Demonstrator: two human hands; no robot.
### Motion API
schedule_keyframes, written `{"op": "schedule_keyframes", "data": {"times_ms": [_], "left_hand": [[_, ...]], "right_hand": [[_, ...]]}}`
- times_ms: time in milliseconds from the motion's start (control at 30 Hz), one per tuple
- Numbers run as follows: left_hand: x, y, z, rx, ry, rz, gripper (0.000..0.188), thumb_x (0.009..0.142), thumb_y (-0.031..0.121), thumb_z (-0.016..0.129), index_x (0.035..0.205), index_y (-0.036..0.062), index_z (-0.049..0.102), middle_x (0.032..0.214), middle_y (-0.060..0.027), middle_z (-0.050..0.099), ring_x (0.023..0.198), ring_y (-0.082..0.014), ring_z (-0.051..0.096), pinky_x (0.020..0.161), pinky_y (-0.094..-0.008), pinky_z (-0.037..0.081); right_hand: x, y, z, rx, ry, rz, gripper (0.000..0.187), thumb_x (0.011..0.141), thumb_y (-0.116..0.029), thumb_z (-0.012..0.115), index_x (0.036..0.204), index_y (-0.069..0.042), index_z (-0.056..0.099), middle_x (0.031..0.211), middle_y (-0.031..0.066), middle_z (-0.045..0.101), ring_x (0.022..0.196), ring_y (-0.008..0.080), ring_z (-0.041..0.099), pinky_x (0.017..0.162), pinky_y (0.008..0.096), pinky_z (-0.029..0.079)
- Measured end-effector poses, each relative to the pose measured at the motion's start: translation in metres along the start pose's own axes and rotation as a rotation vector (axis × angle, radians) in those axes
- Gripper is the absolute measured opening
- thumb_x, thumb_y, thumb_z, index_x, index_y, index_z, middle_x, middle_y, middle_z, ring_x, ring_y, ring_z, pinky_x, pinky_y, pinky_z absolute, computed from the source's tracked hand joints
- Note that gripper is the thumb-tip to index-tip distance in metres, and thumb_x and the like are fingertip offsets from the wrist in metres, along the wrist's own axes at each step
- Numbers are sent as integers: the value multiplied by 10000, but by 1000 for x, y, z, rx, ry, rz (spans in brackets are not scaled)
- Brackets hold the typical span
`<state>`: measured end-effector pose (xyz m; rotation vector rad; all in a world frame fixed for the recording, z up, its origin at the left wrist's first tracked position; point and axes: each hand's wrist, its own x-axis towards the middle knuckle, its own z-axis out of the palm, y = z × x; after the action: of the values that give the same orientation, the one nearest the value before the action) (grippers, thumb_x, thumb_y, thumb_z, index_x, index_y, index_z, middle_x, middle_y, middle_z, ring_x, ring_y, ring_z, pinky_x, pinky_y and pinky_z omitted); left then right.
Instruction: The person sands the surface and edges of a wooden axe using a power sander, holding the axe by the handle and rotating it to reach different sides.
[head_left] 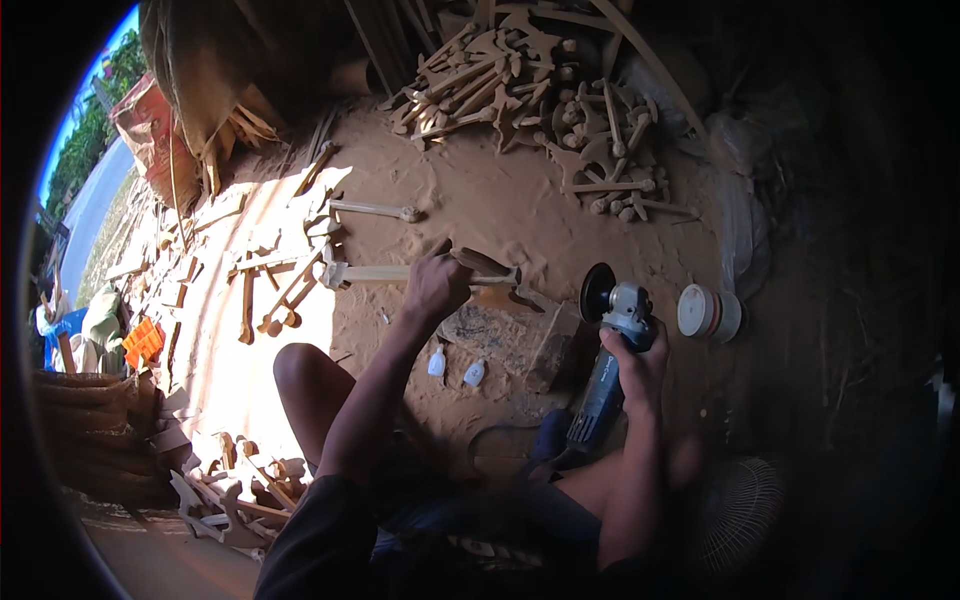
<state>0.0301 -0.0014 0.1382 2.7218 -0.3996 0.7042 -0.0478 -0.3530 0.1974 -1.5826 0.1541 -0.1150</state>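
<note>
Two heaps of shaped wooden pieces frame where I sit: the big pile (pixel 530 85) lies well beyond both my hands, at the far edge of the sawdust-covered ground (pixel 480 200), and a smaller heap (pixel 235 490) sits back by my left knee, behind my left grip. More loose pieces (pixel 270 290) are scattered in the sunlit strip out to the left of that hand.

Between my hands, just beneath the piece I hold, is a flat work block (pixel 505 335). My right hand (pixel 635 365) is wrapped tight around the body of the angle grinder (pixel 610 345), whose dark disc (pixel 597 292) stands just right of the workpiece, near it but, as far as I can tell, not touching. A stack of sanding discs (pixel 708 312) lies just to the right of the grinder head. My left hand (pixel 437 285) is closed over the long wooden workpiece (pixel 420 273), pinning it over the block; its handle runs off to the left of my grip and its broader end pokes out to the right, toward the disc. Two small white bottles (pixel 455 366) sit on the ground just below my left wrist.

As I judge it, I am at the grinding step, with the piece steadied and the tool brought close. Next calls for a firm hold on the left and easing the disc onto the protruding end, keeping my fingers clear of its edge.
</note>
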Motion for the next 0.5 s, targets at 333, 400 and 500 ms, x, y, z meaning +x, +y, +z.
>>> {"op": "schedule_keyframes", "data": {"times_ms": [333, 400, 500], "left_hand": [[-35, -96, -183, -122, -205, -579, 157, 931, 143, 715, 993, 10, 659, 944, -216, 708, 932, -417, 694, 744, -506, 555], [-100, -131, -172, -123, -272, -567, 317, 954, 224, 736, 1140, -7, 623, 1050, -246, 691, 996, -389, 683, 823, -489, 543], [-168, -153, -148, -305, -655, -663, 504, 949, 240, 709, 1357, 5, 529, 1219, -235, 651, 1138, -380, 657, 945, -459, 521]], "right_hand": [[-2, -14, -103, 1305, -425, -125, 518, 1023, -441, 683, 1227, -23, 454, 1144, 67, 514, 1001, 165, 550, 910, 337, 513], [-3, 6, -112, 1289, -408, -186, 442, 1019, -336, 679, 1201, -3, 452, 1134, 72, 510, 994, 157, 546, 879, 299, 492], [-17, -5, -100, 1074, -295, -210, 405, 1032, -356, 636, 1160, -3, 483, 1088, 74, 528, 951, 157, 553, 843, 296, 486]]}}
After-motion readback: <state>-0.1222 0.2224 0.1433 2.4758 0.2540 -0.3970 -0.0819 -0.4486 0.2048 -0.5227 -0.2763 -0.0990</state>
